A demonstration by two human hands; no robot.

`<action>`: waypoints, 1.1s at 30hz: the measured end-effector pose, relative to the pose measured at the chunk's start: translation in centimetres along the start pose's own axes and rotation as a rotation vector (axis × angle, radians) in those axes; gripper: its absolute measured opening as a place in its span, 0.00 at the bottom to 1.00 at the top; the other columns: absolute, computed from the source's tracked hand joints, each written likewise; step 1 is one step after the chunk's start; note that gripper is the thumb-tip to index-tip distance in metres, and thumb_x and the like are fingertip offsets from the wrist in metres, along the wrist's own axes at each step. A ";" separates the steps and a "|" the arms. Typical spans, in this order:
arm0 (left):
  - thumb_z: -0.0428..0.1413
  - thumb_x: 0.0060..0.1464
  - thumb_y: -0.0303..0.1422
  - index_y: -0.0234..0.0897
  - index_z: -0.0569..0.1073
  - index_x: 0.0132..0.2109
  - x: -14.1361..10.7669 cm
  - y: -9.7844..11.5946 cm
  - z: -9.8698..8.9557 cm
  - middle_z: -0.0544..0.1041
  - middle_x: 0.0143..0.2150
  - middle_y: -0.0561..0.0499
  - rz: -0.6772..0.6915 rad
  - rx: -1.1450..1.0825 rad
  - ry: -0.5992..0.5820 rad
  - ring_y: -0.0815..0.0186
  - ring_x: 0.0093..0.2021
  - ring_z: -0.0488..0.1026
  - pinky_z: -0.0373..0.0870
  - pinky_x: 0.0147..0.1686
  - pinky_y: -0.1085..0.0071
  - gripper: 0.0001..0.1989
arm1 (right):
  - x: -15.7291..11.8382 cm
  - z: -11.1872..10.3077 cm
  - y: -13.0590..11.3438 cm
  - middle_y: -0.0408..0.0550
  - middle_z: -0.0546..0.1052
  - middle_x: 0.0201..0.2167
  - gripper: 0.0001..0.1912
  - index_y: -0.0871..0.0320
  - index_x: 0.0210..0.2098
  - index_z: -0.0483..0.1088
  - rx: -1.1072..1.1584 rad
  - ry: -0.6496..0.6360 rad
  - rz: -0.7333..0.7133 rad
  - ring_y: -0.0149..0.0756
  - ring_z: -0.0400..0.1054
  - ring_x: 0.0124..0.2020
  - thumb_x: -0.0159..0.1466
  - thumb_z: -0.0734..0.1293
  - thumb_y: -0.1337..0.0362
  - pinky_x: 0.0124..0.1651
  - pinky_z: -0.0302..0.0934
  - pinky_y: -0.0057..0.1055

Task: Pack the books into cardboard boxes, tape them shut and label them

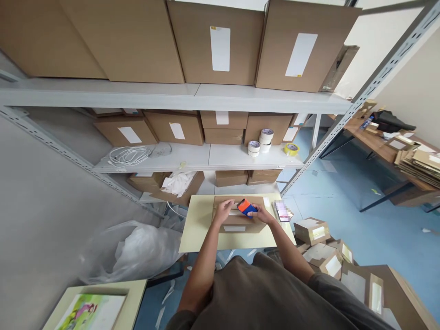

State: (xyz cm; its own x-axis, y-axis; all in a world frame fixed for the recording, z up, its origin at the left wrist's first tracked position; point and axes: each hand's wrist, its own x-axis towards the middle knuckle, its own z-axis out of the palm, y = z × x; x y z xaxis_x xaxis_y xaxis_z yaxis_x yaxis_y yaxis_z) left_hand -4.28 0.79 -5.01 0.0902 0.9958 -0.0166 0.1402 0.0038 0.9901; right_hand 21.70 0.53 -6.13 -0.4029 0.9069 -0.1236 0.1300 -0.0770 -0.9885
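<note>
A closed cardboard box (217,224) with white labels sits on a pale yellow table (197,229) in front of me. My right hand (261,214) grips an orange-and-blue handheld object (246,207) above the right part of the box's top; its exact kind is unclear. At the box's upper left, my left hand (224,211) is closed, its fingertips pinched beside the box top. Whatever those fingertips hold is too small to make out. A phone-like object (283,211) lies on the table right of the box.
Metal shelving (172,94) with cartons rises behind the table. White tape rolls (254,147), a yellow tape roll (291,149) and a coiled white cable (129,156) rest on its middle shelf. Cartons (312,230) are piled right; a plastic bag (147,250) stands left.
</note>
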 end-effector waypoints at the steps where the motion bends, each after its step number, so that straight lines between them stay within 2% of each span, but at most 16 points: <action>1: 0.58 0.62 0.51 0.36 0.83 0.52 -0.1 0.9 0.2 0.84 0.55 0.40 0.010 -0.010 -0.049 0.52 0.57 0.80 0.72 0.61 0.57 0.24 | -0.2 -0.2 -0.2 0.45 0.79 0.34 0.24 0.57 0.37 0.77 -0.010 -0.007 0.006 0.41 0.70 0.38 0.52 0.80 0.46 0.46 0.65 0.37; 5: 0.60 0.60 0.51 0.37 0.85 0.49 -0.3 3.5 1.0 0.85 0.51 0.41 0.059 -0.018 -0.213 0.52 0.54 0.81 0.74 0.58 0.59 0.23 | -1.3 -0.8 -1.0 0.44 0.79 0.33 0.24 0.57 0.36 0.78 -0.040 -0.032 0.041 0.41 0.70 0.37 0.50 0.80 0.46 0.46 0.65 0.37; 9: 0.63 0.57 0.48 0.37 0.85 0.49 -0.2 4.3 2.1 0.86 0.50 0.42 0.067 0.037 -0.274 0.53 0.50 0.82 0.76 0.52 0.61 0.22 | -2.2 -1.0 -1.4 0.44 0.79 0.31 0.26 0.57 0.35 0.79 -0.055 -0.047 0.057 0.41 0.71 0.37 0.48 0.80 0.43 0.46 0.66 0.37; 14: 0.63 0.55 0.47 0.36 0.87 0.40 0.3 4.5 2.9 0.86 0.40 0.44 0.084 0.153 -0.272 0.55 0.42 0.81 0.74 0.46 0.63 0.18 | -2.6 -1.0 -1.5 0.42 0.78 0.29 0.26 0.57 0.33 0.78 -0.038 -0.038 0.061 0.40 0.71 0.35 0.46 0.80 0.43 0.43 0.66 0.36; 21: 0.60 0.55 0.58 0.33 0.84 0.36 0.2 4.8 3.0 0.84 0.34 0.45 0.011 0.011 -0.215 0.58 0.37 0.78 0.73 0.40 0.66 0.29 | -2.4 -0.9 -2.3 0.44 0.79 0.31 0.28 0.56 0.34 0.79 -0.094 -0.052 0.071 0.42 0.70 0.36 0.46 0.79 0.40 0.43 0.66 0.37; 24: 0.59 0.56 0.60 0.33 0.84 0.38 -0.1 4.9 2.7 0.84 0.36 0.44 -0.008 -0.039 -0.240 0.58 0.39 0.79 0.75 0.42 0.66 0.31 | -2.3 -1.0 -2.8 0.45 0.79 0.31 0.27 0.56 0.34 0.79 -0.109 -0.062 0.052 0.43 0.71 0.37 0.47 0.79 0.40 0.43 0.67 0.37; 27: 0.65 0.52 0.57 0.34 0.85 0.41 -0.2 5.3 2.3 0.85 0.42 0.42 0.013 -0.036 -0.264 0.57 0.43 0.80 0.75 0.46 0.64 0.28 | -2.3 -1.2 -3.0 0.44 0.79 0.31 0.26 0.56 0.34 0.79 -0.112 -0.063 0.043 0.43 0.71 0.37 0.48 0.79 0.41 0.44 0.67 0.37; 30: 0.68 0.48 0.54 0.36 0.85 0.39 -0.2 5.6 2.3 0.84 0.44 0.42 0.064 0.003 -0.210 0.56 0.44 0.80 0.75 0.48 0.63 0.24 | -2.2 -1.3 -3.0 0.43 0.79 0.31 0.25 0.55 0.33 0.79 -0.101 -0.058 0.035 0.41 0.71 0.37 0.48 0.79 0.42 0.44 0.67 0.37; 33: 0.66 0.50 0.54 0.35 0.85 0.37 -0.2 5.7 2.7 0.85 0.42 0.42 0.054 -0.017 -0.173 0.55 0.44 0.80 0.75 0.48 0.62 0.24 | -2.1 -1.4 -3.1 0.43 0.79 0.31 0.25 0.55 0.32 0.79 -0.103 -0.049 0.020 0.41 0.71 0.36 0.48 0.79 0.42 0.44 0.67 0.37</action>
State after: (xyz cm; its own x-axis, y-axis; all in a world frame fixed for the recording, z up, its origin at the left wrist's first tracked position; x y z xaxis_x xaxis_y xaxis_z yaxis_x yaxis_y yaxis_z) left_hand -0.86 0.41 0.26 0.2659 0.9639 0.0146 0.1141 -0.0465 0.9924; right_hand 23.39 -0.55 -2.64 -0.4427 0.8841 -0.1495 0.2299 -0.0492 -0.9720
